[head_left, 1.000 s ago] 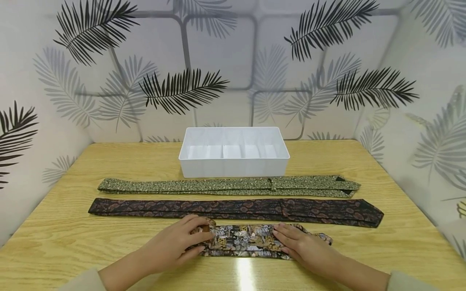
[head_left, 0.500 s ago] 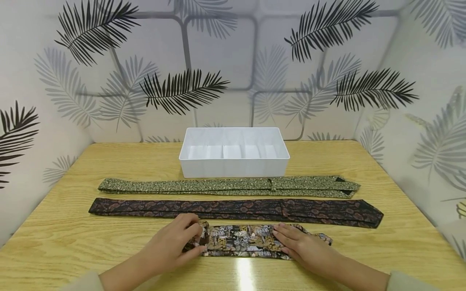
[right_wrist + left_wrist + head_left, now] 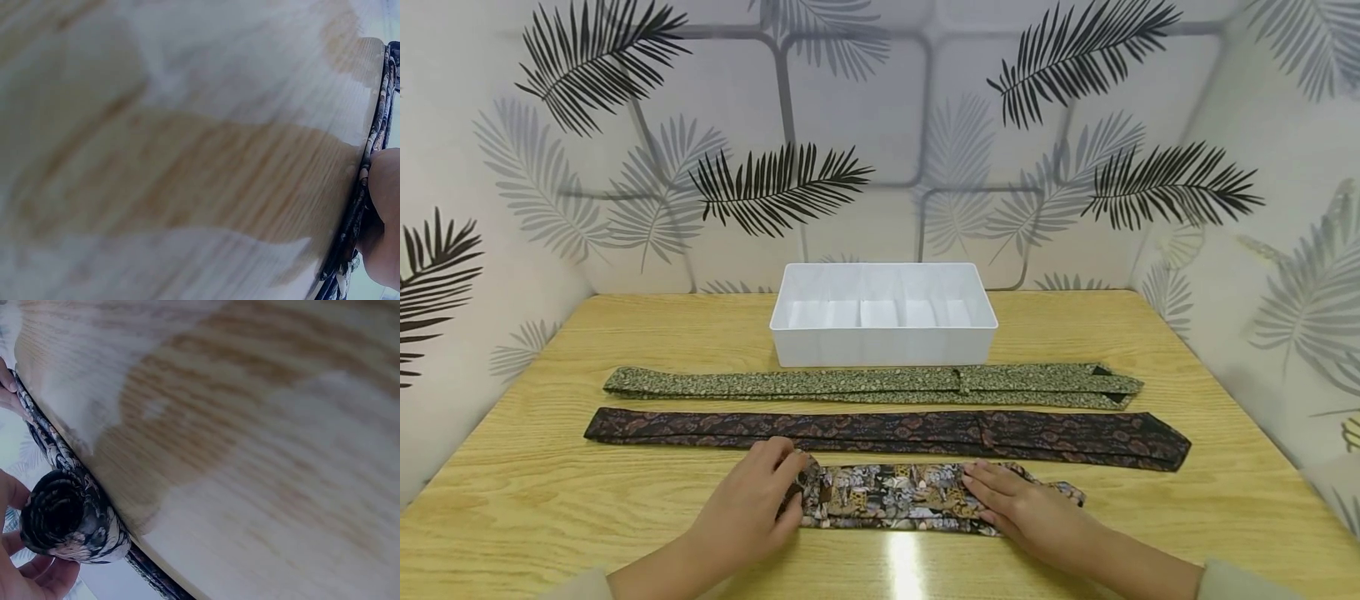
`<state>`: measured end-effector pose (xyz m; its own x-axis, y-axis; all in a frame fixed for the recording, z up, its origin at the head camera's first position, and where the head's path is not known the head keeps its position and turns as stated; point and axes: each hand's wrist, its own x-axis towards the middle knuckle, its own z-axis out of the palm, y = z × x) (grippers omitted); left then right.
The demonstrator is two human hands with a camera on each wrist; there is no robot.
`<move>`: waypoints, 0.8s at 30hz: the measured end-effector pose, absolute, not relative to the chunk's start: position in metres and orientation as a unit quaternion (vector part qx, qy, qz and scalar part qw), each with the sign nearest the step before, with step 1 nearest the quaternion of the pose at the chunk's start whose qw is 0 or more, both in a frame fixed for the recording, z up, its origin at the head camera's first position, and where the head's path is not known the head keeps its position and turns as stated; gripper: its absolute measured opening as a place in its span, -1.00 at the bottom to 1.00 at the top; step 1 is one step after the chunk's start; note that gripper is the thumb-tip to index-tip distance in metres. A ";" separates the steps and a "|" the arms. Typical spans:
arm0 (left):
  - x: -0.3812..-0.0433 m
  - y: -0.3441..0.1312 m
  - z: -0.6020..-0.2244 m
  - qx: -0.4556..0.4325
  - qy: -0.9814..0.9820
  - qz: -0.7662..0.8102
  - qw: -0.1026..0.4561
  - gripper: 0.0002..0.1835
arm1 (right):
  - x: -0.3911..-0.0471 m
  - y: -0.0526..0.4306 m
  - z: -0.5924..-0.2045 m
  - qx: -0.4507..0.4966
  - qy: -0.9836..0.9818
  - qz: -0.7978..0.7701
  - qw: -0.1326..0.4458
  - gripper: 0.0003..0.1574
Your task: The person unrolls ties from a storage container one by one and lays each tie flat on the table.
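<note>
A multicoloured animal-print necktie point(image 3: 895, 496) lies across the front of the table, its left end coiled into a roll. My left hand point(image 3: 748, 504) holds that roll point(image 3: 65, 515), fingers and thumb curved round it in the left wrist view. In the head view the hand covers most of the roll. On the tie's right part rests my right hand point(image 3: 1026, 508), with its fingers laid along the cloth. Beyond the hands stretches a dark paisley necktie point(image 3: 880, 429), folded lengthwise, and behind it a green patterned necktie point(image 3: 850, 383).
A white divided box point(image 3: 883, 346) stands at the back of the wooden table point(image 3: 512, 500), behind the green necktie. Leaf-patterned walls point(image 3: 880, 217) close in the table at the back and sides.
My left hand has moved a little to the left with the rolled end, and more flat tie shows beside it. The right hand stays in place.
</note>
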<state>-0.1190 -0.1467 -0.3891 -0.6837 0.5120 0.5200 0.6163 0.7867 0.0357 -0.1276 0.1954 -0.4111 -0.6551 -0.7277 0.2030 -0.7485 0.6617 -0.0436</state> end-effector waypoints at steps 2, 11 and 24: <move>-0.119 -0.149 -0.389 -0.308 -0.912 -0.097 0.252 -0.70 | -0.127 0.196 -0.411 0.409 -0.906 0.061 0.089 -0.51; -0.119 -0.157 -0.391 -0.289 -0.917 -0.071 0.265 -0.85 | -0.127 0.195 -0.411 0.411 -0.905 0.062 0.095 -0.52; -0.117 -0.164 -0.390 -0.245 -0.934 -0.071 0.251 -0.85 | -0.127 0.196 -0.411 0.405 -0.909 0.059 0.080 -0.50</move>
